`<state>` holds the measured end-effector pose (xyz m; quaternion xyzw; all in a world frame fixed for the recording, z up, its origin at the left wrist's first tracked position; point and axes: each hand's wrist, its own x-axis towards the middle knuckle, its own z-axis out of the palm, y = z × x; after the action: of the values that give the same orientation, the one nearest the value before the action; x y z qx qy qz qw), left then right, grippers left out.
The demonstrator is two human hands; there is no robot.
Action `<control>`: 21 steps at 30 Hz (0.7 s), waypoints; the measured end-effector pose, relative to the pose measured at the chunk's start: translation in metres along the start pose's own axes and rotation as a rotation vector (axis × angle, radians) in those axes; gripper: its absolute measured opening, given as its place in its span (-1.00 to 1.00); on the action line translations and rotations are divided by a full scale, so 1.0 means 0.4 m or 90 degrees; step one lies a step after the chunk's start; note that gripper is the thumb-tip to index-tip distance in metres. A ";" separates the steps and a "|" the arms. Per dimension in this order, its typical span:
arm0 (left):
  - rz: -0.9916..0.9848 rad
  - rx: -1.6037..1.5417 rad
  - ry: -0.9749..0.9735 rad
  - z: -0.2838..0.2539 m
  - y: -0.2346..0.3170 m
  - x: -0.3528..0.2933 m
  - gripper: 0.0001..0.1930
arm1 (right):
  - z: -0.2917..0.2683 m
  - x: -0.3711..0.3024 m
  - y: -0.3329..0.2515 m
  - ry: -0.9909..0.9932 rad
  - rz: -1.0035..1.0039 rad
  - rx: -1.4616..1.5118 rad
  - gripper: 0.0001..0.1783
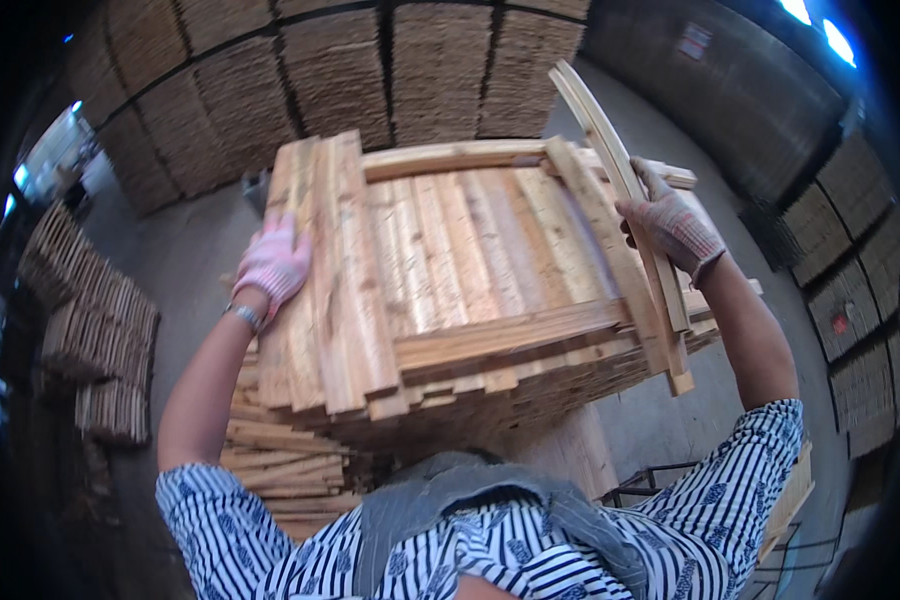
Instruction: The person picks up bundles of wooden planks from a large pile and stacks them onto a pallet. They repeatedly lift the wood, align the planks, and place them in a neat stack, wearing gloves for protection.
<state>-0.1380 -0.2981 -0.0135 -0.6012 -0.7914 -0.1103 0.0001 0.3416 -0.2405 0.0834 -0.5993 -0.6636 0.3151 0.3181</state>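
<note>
My left hand (pixel 273 262), in a pink work glove, lies with its fingers flat on the outer edge of the upright boards (pixel 335 290) at the left of a wood stack. My right hand (pixel 670 222), in a pale knit glove, grips a long narrow wooden slat (pixel 598 122) that tilts up and away at the stack's right side. Its fingertips are partly hidden behind the slat. Under it, another board (pixel 598 210) runs along the right side. Between the sides lies a layer of planks (pixel 470 250), with crosswise boards at the far edge (pixel 450 155) and near edge (pixel 510 332).
Tall stacks of boards (pixel 335 80) stand along the back. Smaller piles (pixel 90 310) rise at the far left, and more wood bundles (pixel 855 290) line the right. Loose slats (pixel 285 465) lie low, just left of my body. Concrete floor (pixel 185 240) shows around the stack.
</note>
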 end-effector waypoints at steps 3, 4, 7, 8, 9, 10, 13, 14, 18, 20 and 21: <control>-0.014 0.033 0.000 0.003 0.001 0.002 -0.37 | 0.151 0.012 -0.030 -0.124 -0.042 0.201 -0.02; -0.021 0.045 0.003 0.001 0.002 0.005 -0.36 | 0.221 0.039 -0.029 -0.138 -0.051 0.164 -0.04; -0.008 0.026 -0.025 -0.005 0.028 0.012 -0.35 | 0.443 0.120 0.028 -0.058 -0.237 -0.267 -0.23; -0.015 0.032 -0.026 -0.002 0.016 0.010 -0.35 | 0.460 0.127 0.002 -0.103 -0.231 -0.332 -0.23; -0.015 0.019 -0.034 -0.011 0.021 0.016 -0.35 | 0.470 0.135 -0.020 -0.144 -0.221 -0.398 -0.23; -0.020 0.014 -0.050 -0.018 0.019 0.013 -0.34 | 0.472 0.133 -0.035 -0.168 -0.160 -0.368 -0.17; -0.004 0.014 0.002 0.007 -0.013 0.005 -0.38 | 0.440 0.065 -0.086 -0.186 -0.102 -0.294 -0.12; -0.017 0.015 0.018 0.018 -0.015 0.012 -0.40 | 0.433 0.022 -0.084 -0.172 -0.097 -0.285 -0.12; 0.001 -0.013 -0.001 0.008 0.014 0.010 -0.43 | 0.435 0.010 0.032 -0.095 -0.202 -0.324 -0.09; -0.015 -0.015 -0.026 0.009 0.011 -0.003 -0.43 | 0.423 0.012 -0.030 -0.188 -0.118 -0.313 -0.02; -0.012 -0.019 -0.025 -0.005 0.021 0.005 -0.42 | 0.419 0.032 -0.019 -0.155 -0.165 -0.323 -0.02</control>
<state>-0.1309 -0.2943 -0.0100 -0.5956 -0.7953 -0.1101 -0.0253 0.2021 -0.2345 -0.0105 -0.5281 -0.8250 0.1659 0.1142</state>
